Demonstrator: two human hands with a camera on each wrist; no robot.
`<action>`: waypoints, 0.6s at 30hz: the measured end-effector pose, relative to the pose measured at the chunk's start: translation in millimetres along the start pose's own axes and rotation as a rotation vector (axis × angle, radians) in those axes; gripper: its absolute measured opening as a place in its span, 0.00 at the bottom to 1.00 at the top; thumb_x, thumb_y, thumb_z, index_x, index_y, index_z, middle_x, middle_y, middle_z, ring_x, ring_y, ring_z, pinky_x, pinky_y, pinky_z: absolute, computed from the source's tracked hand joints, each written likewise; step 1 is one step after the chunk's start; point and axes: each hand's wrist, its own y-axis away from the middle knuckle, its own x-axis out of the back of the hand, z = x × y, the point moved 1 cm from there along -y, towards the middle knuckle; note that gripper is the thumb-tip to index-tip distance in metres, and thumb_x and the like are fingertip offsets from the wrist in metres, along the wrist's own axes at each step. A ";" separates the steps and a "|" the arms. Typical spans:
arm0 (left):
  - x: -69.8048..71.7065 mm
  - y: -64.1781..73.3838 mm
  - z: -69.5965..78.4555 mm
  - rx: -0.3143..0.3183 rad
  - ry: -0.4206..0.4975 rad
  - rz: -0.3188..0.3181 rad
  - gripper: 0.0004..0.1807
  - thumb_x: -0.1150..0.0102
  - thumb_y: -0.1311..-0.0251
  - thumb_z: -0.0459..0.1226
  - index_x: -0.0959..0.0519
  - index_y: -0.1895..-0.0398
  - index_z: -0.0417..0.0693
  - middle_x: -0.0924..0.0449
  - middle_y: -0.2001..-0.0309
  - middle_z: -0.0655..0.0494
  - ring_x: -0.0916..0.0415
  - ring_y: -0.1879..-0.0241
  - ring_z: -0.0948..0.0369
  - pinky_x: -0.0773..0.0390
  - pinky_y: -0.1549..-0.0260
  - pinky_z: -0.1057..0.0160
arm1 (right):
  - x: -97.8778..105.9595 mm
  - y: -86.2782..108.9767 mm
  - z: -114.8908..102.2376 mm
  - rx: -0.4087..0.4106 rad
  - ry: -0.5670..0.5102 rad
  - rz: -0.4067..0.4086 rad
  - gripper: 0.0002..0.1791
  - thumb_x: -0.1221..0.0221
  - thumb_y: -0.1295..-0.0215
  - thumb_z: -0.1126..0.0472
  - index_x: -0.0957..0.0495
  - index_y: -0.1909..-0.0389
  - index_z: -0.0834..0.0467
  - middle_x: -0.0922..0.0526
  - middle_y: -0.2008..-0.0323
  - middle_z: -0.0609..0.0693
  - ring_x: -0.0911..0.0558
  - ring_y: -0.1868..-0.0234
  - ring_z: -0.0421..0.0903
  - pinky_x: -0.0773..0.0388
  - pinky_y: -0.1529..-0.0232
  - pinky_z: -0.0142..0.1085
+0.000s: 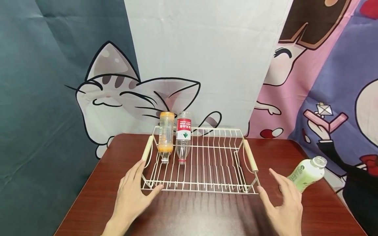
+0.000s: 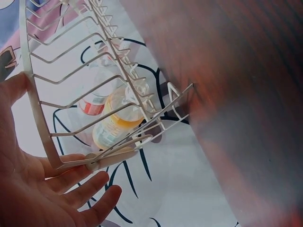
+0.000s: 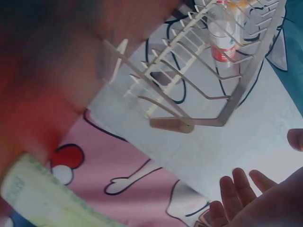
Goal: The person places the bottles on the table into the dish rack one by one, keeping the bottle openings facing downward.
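Note:
A white wire dish rack point(image 1: 206, 191) with pale wooden handles stands on the table. Its left front corner lies between the spread thumb and straight fingers of my left hand point(image 1: 131, 195); in the left wrist view the thumb overlaps the front rim and the fingertips reach the wooden handle point(image 2: 113, 158). To the right of the rack, my right hand point(image 1: 284, 205) is spread and holds nothing, with a gap from the rack in the right wrist view. Two bottles sit neck-down in the rack: an orange-banded one point(image 1: 166, 134) and a clear one with a red-and-white label point(image 1: 183, 131).
A pale green uncapped bottle point(image 1: 307, 172) stands at the right, just beyond my right hand. The reddish-brown table point(image 1: 200, 216) ends behind the rack at a cartoon-printed cloth point(image 1: 212, 65).

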 end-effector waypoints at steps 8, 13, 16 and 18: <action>-1.6 0.1 -0.7 -0.005 -0.009 0.014 0.57 0.18 0.46 0.58 0.30 0.18 0.39 0.27 0.22 0.45 0.28 0.27 0.43 0.28 0.35 0.36 | 10.1 8.7 6.8 -0.126 0.041 0.040 0.37 0.22 0.47 0.69 0.14 0.31 0.58 0.19 0.39 0.28 0.29 0.34 0.18 0.40 0.40 0.26; -3.0 -0.2 -0.8 0.006 -0.005 0.007 0.57 0.18 0.46 0.60 0.30 0.18 0.41 0.28 0.21 0.46 0.28 0.26 0.43 0.28 0.35 0.35 | 19.4 8.4 20.0 -0.118 0.056 0.137 0.34 0.22 0.37 0.50 0.14 0.33 0.61 0.21 0.39 0.25 0.28 0.33 0.20 0.36 0.34 0.19; -3.0 -0.3 -1.4 0.009 -0.006 0.005 0.58 0.18 0.46 0.60 0.30 0.17 0.42 0.28 0.21 0.47 0.28 0.26 0.43 0.28 0.35 0.35 | 26.1 8.0 26.9 -0.129 0.075 0.231 0.40 0.24 0.36 0.37 0.14 0.35 0.64 0.23 0.41 0.22 0.27 0.37 0.20 0.36 0.36 0.18; -2.7 -0.2 -2.3 0.009 -0.010 0.007 0.58 0.18 0.47 0.60 0.30 0.17 0.42 0.28 0.21 0.47 0.28 0.26 0.43 0.27 0.35 0.35 | 30.6 8.1 30.3 -0.164 0.105 0.270 0.43 0.24 0.38 0.36 0.15 0.33 0.65 0.25 0.42 0.19 0.30 0.39 0.19 0.36 0.39 0.18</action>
